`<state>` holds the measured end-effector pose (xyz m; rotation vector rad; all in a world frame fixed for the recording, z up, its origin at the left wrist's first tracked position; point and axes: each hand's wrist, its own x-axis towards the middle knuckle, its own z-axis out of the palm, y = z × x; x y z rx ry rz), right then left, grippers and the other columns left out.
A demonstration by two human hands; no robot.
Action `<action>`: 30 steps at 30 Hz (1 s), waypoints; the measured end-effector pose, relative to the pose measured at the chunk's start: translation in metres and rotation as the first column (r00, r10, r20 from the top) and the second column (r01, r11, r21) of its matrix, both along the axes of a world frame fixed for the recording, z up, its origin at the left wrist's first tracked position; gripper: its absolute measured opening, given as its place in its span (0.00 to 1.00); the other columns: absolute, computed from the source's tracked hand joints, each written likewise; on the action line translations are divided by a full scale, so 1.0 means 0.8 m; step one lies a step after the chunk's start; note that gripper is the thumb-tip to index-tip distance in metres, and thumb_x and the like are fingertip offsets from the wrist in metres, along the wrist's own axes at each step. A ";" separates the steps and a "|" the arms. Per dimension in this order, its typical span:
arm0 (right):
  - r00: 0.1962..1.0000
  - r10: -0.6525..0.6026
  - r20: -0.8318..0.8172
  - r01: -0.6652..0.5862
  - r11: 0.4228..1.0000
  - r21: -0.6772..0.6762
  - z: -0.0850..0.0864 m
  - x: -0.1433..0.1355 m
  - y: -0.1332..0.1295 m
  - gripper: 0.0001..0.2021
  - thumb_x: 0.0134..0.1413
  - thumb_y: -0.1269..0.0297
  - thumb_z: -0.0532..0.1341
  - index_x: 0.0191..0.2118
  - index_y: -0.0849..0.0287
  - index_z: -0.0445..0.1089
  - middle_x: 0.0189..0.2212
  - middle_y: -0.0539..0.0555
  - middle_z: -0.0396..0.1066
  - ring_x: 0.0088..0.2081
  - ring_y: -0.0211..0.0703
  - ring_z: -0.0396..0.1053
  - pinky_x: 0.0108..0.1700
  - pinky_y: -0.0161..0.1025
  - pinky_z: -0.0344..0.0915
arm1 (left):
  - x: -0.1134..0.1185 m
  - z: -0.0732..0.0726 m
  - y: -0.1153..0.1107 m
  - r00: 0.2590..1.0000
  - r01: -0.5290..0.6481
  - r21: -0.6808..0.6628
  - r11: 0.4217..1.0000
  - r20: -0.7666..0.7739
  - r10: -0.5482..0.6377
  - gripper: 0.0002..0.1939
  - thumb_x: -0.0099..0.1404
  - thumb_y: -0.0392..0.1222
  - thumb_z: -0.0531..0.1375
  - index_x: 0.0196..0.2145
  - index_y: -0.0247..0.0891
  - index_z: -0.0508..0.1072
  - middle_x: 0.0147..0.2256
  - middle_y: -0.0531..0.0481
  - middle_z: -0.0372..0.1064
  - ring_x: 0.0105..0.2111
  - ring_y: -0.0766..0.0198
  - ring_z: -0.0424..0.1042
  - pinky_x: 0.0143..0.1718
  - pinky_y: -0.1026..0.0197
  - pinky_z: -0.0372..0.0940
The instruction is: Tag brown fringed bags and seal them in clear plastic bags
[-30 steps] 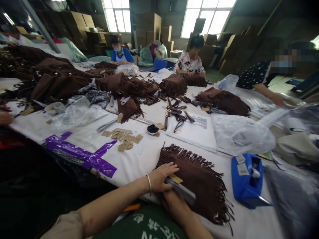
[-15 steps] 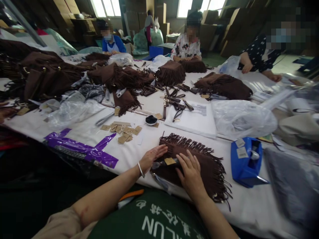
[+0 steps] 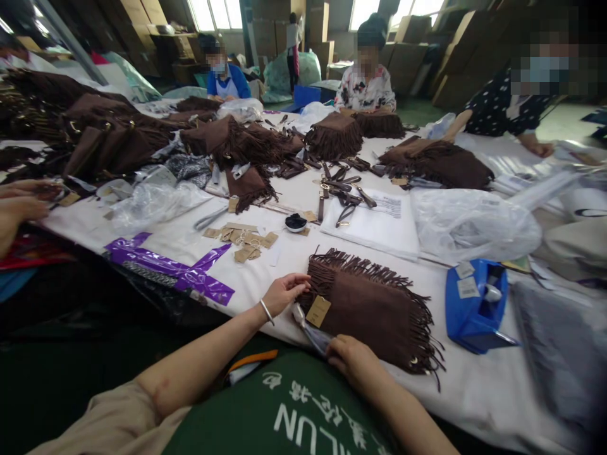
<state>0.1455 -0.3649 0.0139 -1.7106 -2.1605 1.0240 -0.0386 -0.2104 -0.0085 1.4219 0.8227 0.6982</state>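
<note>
Drawn back since the frame half a second ago, your right hand has moved from the face of the brown fringed bag to its near edge, while your left hand has gone from a flatter pose to a curled one. The bag lies flat on the white-covered bench, its long axis running from between nine and ten o'clock to between three and four. Taken from your left hand, the bag is at three o'clock; from your right, between twelve and one. Governing relation: the tan tag sits at the bag's nine o'clock end, at four o'clock from your left hand, which is the nearer, and at eleven from your right. Alongside, a grey-wrapped strip slants from eleven o'clock towards five, its lower end at your right fingers. Left fingers are bent with tips close together at the fringe; whether they grip a strand cannot be told. Right fingers are curled under, their hold on the strip unconfirmed. A blue tape dispenser stands at three o'clock from the bag, apart from it.
</note>
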 end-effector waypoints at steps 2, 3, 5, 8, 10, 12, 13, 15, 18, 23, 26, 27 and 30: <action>0.996 -0.020 0.090 0.014 0.997 0.071 -0.009 0.006 -0.004 0.06 0.55 0.70 0.58 0.36 0.53 0.70 0.35 0.51 0.71 0.39 0.44 0.69 0.41 0.38 0.64 | -0.012 0.004 -0.004 0.993 0.060 0.260 0.964 -0.110 -0.032 0.15 0.64 0.44 0.58 0.47 0.35 0.71 0.41 0.43 0.71 0.42 0.60 0.69 0.47 0.55 0.64; 0.994 -0.032 0.107 0.020 0.993 0.113 -0.012 0.006 -0.005 0.05 0.55 0.67 0.58 0.38 0.53 0.69 0.36 0.52 0.71 0.39 0.45 0.69 0.41 0.39 0.64 | -0.021 0.006 -0.007 0.985 0.111 0.388 0.915 -0.165 -0.050 0.14 0.64 0.43 0.57 0.47 0.36 0.72 0.42 0.43 0.70 0.44 0.59 0.68 0.49 0.54 0.63; 0.989 -0.044 0.143 0.018 0.983 0.182 -0.013 0.000 -0.008 0.07 0.54 0.65 0.60 0.40 0.54 0.69 0.37 0.52 0.70 0.39 0.46 0.68 0.40 0.40 0.64 | -0.039 0.009 -0.015 0.956 0.248 0.579 0.776 -0.275 -0.101 0.13 0.65 0.40 0.56 0.47 0.39 0.72 0.44 0.44 0.69 0.47 0.58 0.65 0.52 0.52 0.59; 0.976 -0.008 0.216 -0.045 0.969 0.241 -0.010 -0.014 -0.007 0.07 0.52 0.70 0.61 0.38 0.56 0.69 0.35 0.53 0.70 0.38 0.46 0.67 0.39 0.40 0.63 | -0.064 0.014 -0.026 0.885 0.434 0.674 0.598 -0.443 -0.143 0.14 0.65 0.36 0.54 0.48 0.41 0.71 0.47 0.44 0.68 0.50 0.57 0.62 0.54 0.51 0.55; 0.977 0.018 0.214 -0.081 0.954 0.290 -0.006 -0.020 -0.002 0.05 0.54 0.71 0.58 0.37 0.56 0.69 0.34 0.52 0.70 0.37 0.45 0.67 0.39 0.40 0.62 | -0.073 0.017 -0.028 0.840 0.506 0.665 0.549 -0.525 -0.138 0.14 0.66 0.36 0.53 0.49 0.41 0.70 0.47 0.45 0.68 0.51 0.56 0.61 0.55 0.51 0.54; 0.985 0.067 0.157 -0.118 0.934 0.336 -0.003 -0.025 0.005 0.05 0.56 0.68 0.57 0.38 0.55 0.69 0.35 0.52 0.70 0.38 0.44 0.66 0.40 0.39 0.61 | -0.077 0.018 -0.028 0.826 0.517 0.658 0.548 -0.552 -0.115 0.14 0.67 0.37 0.53 0.50 0.41 0.69 0.46 0.45 0.68 0.50 0.57 0.61 0.54 0.52 0.53; 0.986 0.112 0.123 -0.149 0.926 0.347 -0.002 -0.028 0.009 0.06 0.58 0.66 0.57 0.39 0.54 0.69 0.35 0.51 0.70 0.38 0.43 0.66 0.40 0.39 0.60 | -0.078 0.018 -0.028 0.827 0.508 0.660 0.554 -0.554 -0.097 0.15 0.67 0.38 0.53 0.52 0.40 0.67 0.45 0.45 0.68 0.48 0.57 0.62 0.54 0.52 0.54; 0.974 0.206 0.091 -0.225 0.909 0.351 -0.003 -0.033 0.017 0.07 0.58 0.63 0.57 0.41 0.52 0.70 0.36 0.50 0.70 0.39 0.42 0.66 0.40 0.38 0.60 | -0.078 0.015 -0.027 0.819 0.514 0.668 0.538 -0.568 -0.077 0.18 0.68 0.39 0.53 0.55 0.39 0.63 0.42 0.45 0.69 0.45 0.58 0.63 0.51 0.54 0.55; 0.945 0.265 0.192 -0.319 0.876 0.361 -0.008 -0.040 0.028 0.06 0.58 0.64 0.58 0.39 0.51 0.71 0.32 0.50 0.70 0.37 0.43 0.65 0.37 0.38 0.59 | -0.080 0.007 -0.024 0.774 0.603 0.672 0.430 -0.623 -0.112 0.15 0.69 0.38 0.50 0.52 0.41 0.67 0.37 0.46 0.70 0.40 0.59 0.64 0.46 0.55 0.57; 0.931 0.146 0.335 -0.288 0.858 0.426 -0.009 -0.032 0.029 0.09 0.57 0.68 0.58 0.43 0.53 0.71 0.33 0.53 0.68 0.37 0.46 0.63 0.35 0.41 0.59 | -0.087 -0.008 -0.023 0.783 0.596 0.729 0.337 -0.621 -0.043 0.11 0.69 0.39 0.50 0.43 0.39 0.71 0.32 0.47 0.69 0.36 0.60 0.63 0.42 0.56 0.57; 0.946 0.050 0.320 -0.196 0.876 0.440 -0.014 -0.015 0.015 0.12 0.57 0.70 0.57 0.46 0.53 0.70 0.34 0.54 0.68 0.37 0.46 0.62 0.38 0.42 0.60 | -0.079 -0.014 -0.033 0.809 0.556 0.762 0.332 -0.588 -0.007 0.11 0.70 0.39 0.50 0.43 0.38 0.71 0.31 0.47 0.68 0.35 0.60 0.64 0.41 0.57 0.59; 0.955 0.027 0.295 -0.162 0.882 0.442 -0.018 -0.009 0.010 0.12 0.58 0.70 0.57 0.47 0.54 0.70 0.34 0.54 0.68 0.37 0.46 0.62 0.38 0.42 0.61 | -0.074 -0.016 -0.038 0.818 0.539 0.768 0.345 -0.576 0.004 0.12 0.70 0.39 0.49 0.43 0.38 0.71 0.31 0.47 0.68 0.35 0.60 0.64 0.40 0.57 0.59; 0.992 -0.047 0.120 -0.008 0.907 0.420 -0.027 0.005 0.000 0.10 0.60 0.64 0.55 0.45 0.54 0.70 0.34 0.53 0.68 0.36 0.43 0.64 0.39 0.40 0.62 | -0.055 -0.023 -0.054 0.835 0.494 0.776 0.393 -0.550 0.035 0.12 0.70 0.38 0.48 0.42 0.37 0.71 0.30 0.47 0.67 0.34 0.60 0.64 0.40 0.57 0.60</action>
